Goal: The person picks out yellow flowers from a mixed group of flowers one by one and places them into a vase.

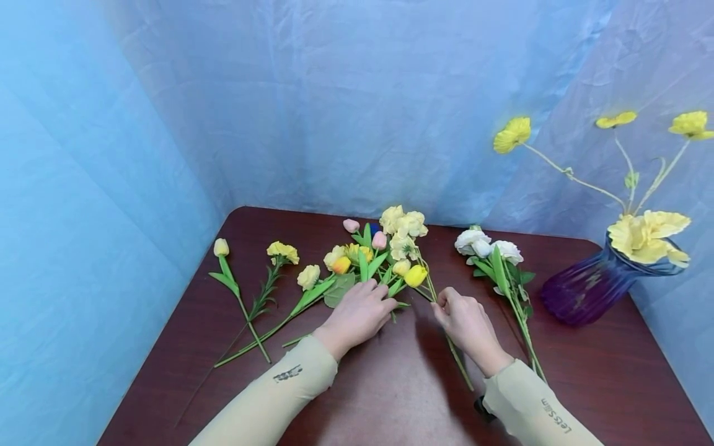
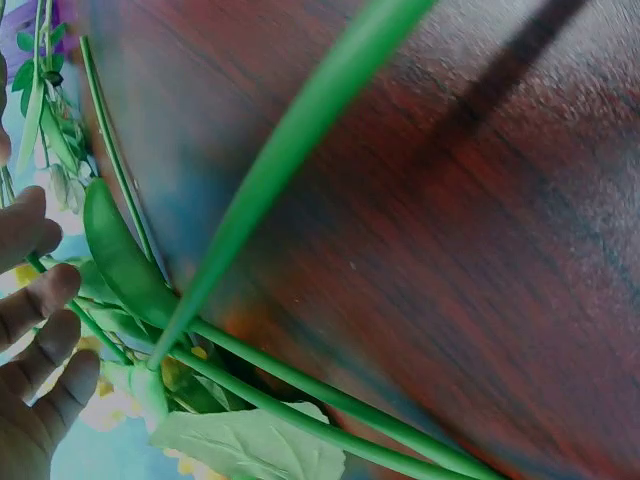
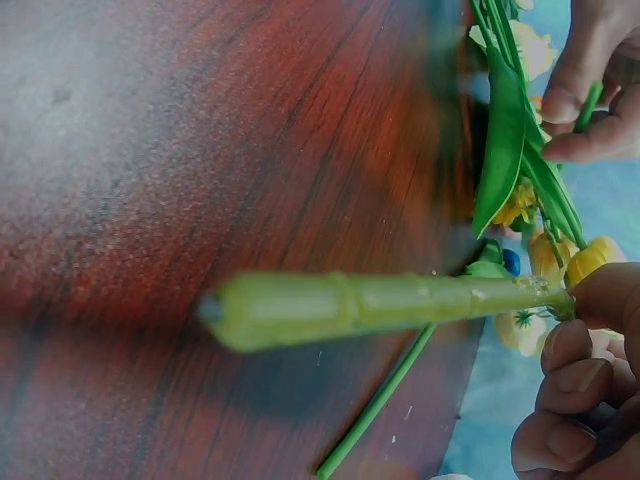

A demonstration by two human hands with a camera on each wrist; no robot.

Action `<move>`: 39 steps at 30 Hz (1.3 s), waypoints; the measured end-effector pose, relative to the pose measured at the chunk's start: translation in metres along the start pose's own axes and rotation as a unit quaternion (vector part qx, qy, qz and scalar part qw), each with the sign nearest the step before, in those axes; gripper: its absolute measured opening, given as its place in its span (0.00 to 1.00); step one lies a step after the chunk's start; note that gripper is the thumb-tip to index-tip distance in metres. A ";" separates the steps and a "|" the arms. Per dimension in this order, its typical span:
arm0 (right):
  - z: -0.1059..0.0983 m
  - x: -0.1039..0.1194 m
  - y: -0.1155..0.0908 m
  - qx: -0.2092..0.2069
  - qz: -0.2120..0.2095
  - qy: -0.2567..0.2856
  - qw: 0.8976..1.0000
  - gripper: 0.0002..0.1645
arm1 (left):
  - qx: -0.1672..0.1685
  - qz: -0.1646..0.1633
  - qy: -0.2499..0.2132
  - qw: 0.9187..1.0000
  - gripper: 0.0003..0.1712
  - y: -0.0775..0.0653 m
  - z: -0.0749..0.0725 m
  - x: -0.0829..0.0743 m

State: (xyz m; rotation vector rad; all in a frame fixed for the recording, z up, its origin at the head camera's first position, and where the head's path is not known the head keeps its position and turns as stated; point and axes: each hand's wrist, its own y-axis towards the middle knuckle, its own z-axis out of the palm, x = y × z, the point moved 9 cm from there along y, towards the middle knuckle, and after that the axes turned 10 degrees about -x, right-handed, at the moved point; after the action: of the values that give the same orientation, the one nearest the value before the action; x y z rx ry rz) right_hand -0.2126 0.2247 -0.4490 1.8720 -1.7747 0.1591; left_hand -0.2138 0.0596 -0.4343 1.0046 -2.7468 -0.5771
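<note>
My right hand (image 1: 465,322) pinches the knobby stem (image 3: 380,303) of a pale yellow flower spray (image 1: 413,224) between thumb and fingers. The stem's cut end points toward the right wrist camera. Over the middle pile, my left hand (image 1: 359,310) has a green flower stem (image 3: 592,104) between thumb and forefinger; its bloom is hidden. Close around the left hand lie a yellow tulip (image 1: 415,276), pink tulips (image 1: 379,240), an orange-yellow tulip (image 1: 341,265) and a broad pale leaf (image 2: 250,440).
A blue-purple glass vase (image 1: 580,285) with several yellow flowers (image 1: 647,238) stands at the right. White flowers (image 1: 506,251) lie beside it. On the left lie a cream tulip (image 1: 221,248) and a yellow carnation (image 1: 283,252). Blue cloth (image 1: 357,111) hangs behind the table.
</note>
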 end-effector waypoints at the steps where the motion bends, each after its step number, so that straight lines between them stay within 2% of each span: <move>1: 0.000 0.000 0.000 0.000 0.000 0.001 1.000 0.10 | -0.001 -0.002 -0.002 1.000 0.05 -0.001 0.000 0.001; 4: 0.000 0.000 -0.001 -0.001 -0.001 0.002 1.000 0.10 | -0.016 -0.008 -0.011 1.000 0.07 -0.006 -0.005 0.006; 10: 0.001 -0.004 0.000 0.004 0.007 0.003 1.000 0.10 | -0.047 -0.059 -0.050 0.996 0.20 -0.023 -0.022 0.019; 14: 0.002 -0.006 -0.001 0.005 0.009 0.004 1.000 0.10 | -0.077 -0.091 -0.048 0.992 0.12 -0.036 -0.031 0.031; 17: 0.002 -0.006 0.000 0.004 0.006 0.003 1.000 0.09 | -0.083 -0.113 -0.041 0.989 0.07 -0.047 -0.032 0.040; 20: 0.002 -0.007 0.000 0.002 0.002 0.000 1.000 0.09 | -0.065 -0.139 -0.054 0.987 0.13 -0.056 -0.028 0.049; 22: 0.002 -0.008 -0.001 0.001 -0.001 -0.001 1.000 0.09 | -0.047 -0.168 -0.065 0.983 0.18 -0.062 -0.024 0.055; 24: 0.003 -0.008 -0.001 0.002 0.000 -0.002 1.000 0.09 | -0.031 -0.193 -0.075 0.978 0.20 -0.067 -0.020 0.061; 28: 0.003 -0.010 -0.002 0.005 0.004 -0.005 1.000 0.09 | -0.001 -0.235 -0.078 0.969 0.11 -0.072 -0.012 0.068; 33: 0.004 -0.012 -0.003 0.015 0.009 -0.006 1.000 0.10 | 0.038 -0.281 -0.075 0.956 0.07 -0.077 -0.003 0.075; 35: 0.005 -0.014 -0.004 0.017 0.011 -0.006 1.000 0.10 | 0.055 -0.289 -0.068 0.953 0.11 -0.078 0.001 0.076; 39: 0.006 -0.015 -0.004 0.022 0.014 -0.006 1.000 0.11 | 0.085 -0.293 -0.064 0.950 0.25 -0.078 0.009 0.077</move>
State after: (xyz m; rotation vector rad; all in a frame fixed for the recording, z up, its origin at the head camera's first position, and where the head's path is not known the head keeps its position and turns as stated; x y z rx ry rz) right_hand -0.2123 0.2354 -0.4620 1.8814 -1.8197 0.1995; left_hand -0.2291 -0.0428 -0.4727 1.9145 -2.6135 -0.4934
